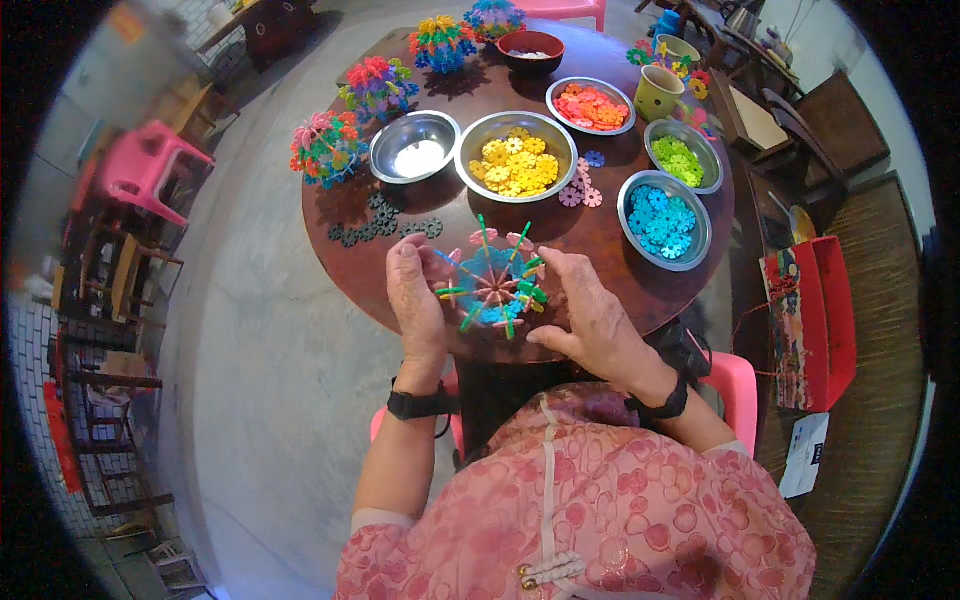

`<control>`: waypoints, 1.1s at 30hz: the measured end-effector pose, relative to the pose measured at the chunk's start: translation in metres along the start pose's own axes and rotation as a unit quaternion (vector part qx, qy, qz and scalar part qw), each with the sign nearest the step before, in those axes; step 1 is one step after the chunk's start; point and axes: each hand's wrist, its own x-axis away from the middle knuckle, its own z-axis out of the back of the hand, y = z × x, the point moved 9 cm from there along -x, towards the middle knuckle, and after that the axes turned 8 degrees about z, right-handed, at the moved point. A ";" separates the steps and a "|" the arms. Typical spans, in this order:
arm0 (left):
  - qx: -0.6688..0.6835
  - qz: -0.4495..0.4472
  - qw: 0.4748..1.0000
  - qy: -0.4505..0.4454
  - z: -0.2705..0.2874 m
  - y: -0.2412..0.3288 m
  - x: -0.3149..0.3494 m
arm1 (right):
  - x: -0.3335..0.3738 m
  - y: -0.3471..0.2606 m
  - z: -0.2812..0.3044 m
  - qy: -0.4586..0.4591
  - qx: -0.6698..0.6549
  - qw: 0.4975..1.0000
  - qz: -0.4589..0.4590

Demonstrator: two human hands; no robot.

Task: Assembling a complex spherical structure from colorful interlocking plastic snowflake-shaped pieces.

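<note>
Between my hands, at the near edge of the round table, is a round model of interlocking plastic snowflake discs (pixel 495 278). Blue discs form its body, pink ones meet in the middle, and green, pink and yellow ones stick out around it. My left hand (pixel 412 300) grips its left side, the fingers partly hidden behind it. On the other side my right hand (pixel 592 315) curves around the model, fingertips and thumb at its edge. Just beyond, black discs (pixel 380 222) lie loose, and pink discs (pixel 580 192) sit beside a bowl of yellow discs (pixel 515 163).
Metal bowls hold orange discs (pixel 592 107), green discs (pixel 677 160) and blue discs (pixel 661 222). A shiny metal bowl (pixel 392 150) stands left of the yellow one. Several finished disc balls (pixel 328 150) line the table's left side. A dark red bowl (pixel 530 62) and a mug (pixel 658 95) stand farther back.
</note>
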 end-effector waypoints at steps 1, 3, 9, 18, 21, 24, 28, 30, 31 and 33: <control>0.031 0.007 0.999 -0.019 -0.008 0.003 0.004 | -0.002 -0.003 0.003 0.015 0.026 0.999 0.030; 0.062 0.015 0.997 -0.036 -0.017 0.002 0.008 | -0.002 -0.002 0.002 0.014 0.038 0.999 0.033; 0.034 -0.059 0.995 -0.075 -0.029 0.015 0.011 | 0.000 0.003 -0.005 -0.029 0.012 0.999 -0.029; -0.013 -0.082 0.997 0.003 -0.001 0.004 0.000 | -0.002 -0.004 0.002 -0.053 0.081 0.995 0.001; -0.080 -0.084 0.993 -0.010 -0.013 0.017 0.009 | -0.002 -0.005 0.007 -0.038 0.119 0.992 0.025; -0.069 -0.096 0.992 -0.042 -0.019 0.014 0.010 | -0.005 -0.009 0.009 -0.042 0.134 0.989 0.044; -0.039 -0.103 0.992 -0.065 -0.024 0.018 0.010 | -0.010 -0.012 0.007 -0.053 0.129 0.989 0.050; 0.002 -0.042 0.994 -0.100 -0.030 0.013 0.009 | -0.011 -0.014 0.007 -0.057 0.134 0.988 0.051; 0.003 -0.044 0.994 -0.097 -0.027 0.012 0.004 | -0.015 -0.016 0.006 -0.062 0.139 0.987 0.054; -0.054 -0.094 0.988 -0.105 -0.023 0.007 -0.002 | -0.020 -0.019 0.005 -0.071 0.142 0.986 0.059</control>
